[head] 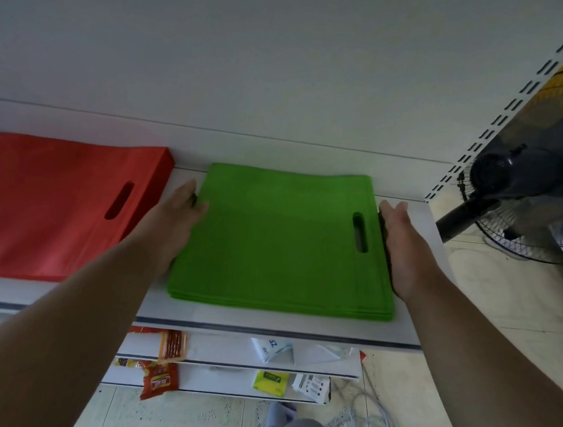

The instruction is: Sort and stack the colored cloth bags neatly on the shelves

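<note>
A stack of green cloth bags (277, 244) lies flat on the white shelf (262, 321), its cut-out handle toward the right. My left hand (178, 217) presses with straight fingers against the stack's left edge. My right hand (399, 245) presses flat against its right edge. A thicker stack of red cloth bags (47, 204) lies to the left on the same shelf, a narrow gap apart from the green stack.
Lower shelves hold snack packets (157, 378), a yellow-green packet (271, 381) and white packets (272, 350). A black floor fan (530, 189) stands right of the slotted shelf upright (510, 108). Loose cables (369, 425) lie on the tiled floor.
</note>
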A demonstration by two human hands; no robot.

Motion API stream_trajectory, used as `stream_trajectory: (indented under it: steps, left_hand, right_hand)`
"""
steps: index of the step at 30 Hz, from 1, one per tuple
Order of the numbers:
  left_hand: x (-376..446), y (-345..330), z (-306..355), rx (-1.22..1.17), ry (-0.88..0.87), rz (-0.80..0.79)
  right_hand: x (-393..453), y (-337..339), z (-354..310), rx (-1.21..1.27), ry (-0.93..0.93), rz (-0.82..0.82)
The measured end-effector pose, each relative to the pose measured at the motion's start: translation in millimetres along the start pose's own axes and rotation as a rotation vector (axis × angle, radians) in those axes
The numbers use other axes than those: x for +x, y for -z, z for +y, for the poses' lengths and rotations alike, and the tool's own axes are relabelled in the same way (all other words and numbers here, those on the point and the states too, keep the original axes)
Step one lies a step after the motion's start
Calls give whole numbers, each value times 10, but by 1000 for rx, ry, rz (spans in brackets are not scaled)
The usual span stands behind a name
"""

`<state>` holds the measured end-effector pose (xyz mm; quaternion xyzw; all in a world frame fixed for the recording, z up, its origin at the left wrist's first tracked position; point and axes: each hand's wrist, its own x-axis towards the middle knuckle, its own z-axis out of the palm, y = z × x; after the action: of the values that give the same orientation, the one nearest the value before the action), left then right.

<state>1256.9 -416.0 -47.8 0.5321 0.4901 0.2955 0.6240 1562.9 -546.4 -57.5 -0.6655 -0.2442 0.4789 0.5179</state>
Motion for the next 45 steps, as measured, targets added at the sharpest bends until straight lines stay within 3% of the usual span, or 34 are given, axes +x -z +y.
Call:
stream_trajectory:
  steps: [9, 14, 23, 30, 34, 39, 45]
  left_hand:
    - [-321, -49, -154, 84, -43, -14]
    - [-571, -23, -263, -39, -45, 99]
    - [-710, -58, -389, 82, -51, 172]
    - [-779, -32, -403, 153, -33, 116]
    - [-894, -124, -330, 83, 32, 204]
    - [-893, -166, -360, 249, 8, 176]
    - [-793, -35, -256, 246, 88, 250]
  right_hand:
    - [-284, 44, 121, -140, 35, 37]
    - [-650, -19, 204, -220, 100, 71]
    - [-902, -77, 298, -528, 235, 181]
    - [-954, -94, 341, -633, 236, 107]
    - [-891, -95, 333, -790, 234, 72]
    - [-895, -115, 301, -801, 220, 54]
    - [-922, -39, 275, -969, 246, 12]
